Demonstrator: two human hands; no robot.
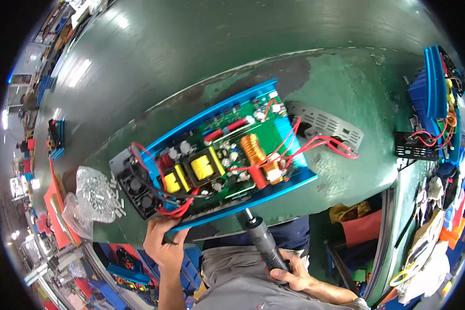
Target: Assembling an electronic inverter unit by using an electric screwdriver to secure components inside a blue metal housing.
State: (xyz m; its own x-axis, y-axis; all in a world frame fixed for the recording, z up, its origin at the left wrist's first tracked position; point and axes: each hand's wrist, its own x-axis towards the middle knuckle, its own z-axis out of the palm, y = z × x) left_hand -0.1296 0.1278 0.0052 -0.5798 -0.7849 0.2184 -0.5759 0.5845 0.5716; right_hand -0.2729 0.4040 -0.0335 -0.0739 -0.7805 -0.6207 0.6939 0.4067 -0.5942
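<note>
A blue metal housing lies tilted on the green table in front of me, open side up. In it sits a green circuit board with yellow transformers and a copper coil. My left hand grips the housing's near left corner, beside an end panel with black fans. My right hand is wrapped round a black electric screwdriver. Its bit points up at the housing's near side wall; whether it touches a screw I cannot tell. Red wires run from the right end over a grey slotted end plate.
Left of the housing lies a clear plastic bag of small metal parts, some spilled beside it. At the far right stand another blue housing with wires and a black slotted plate. A red-orange sheet stands at the left edge.
</note>
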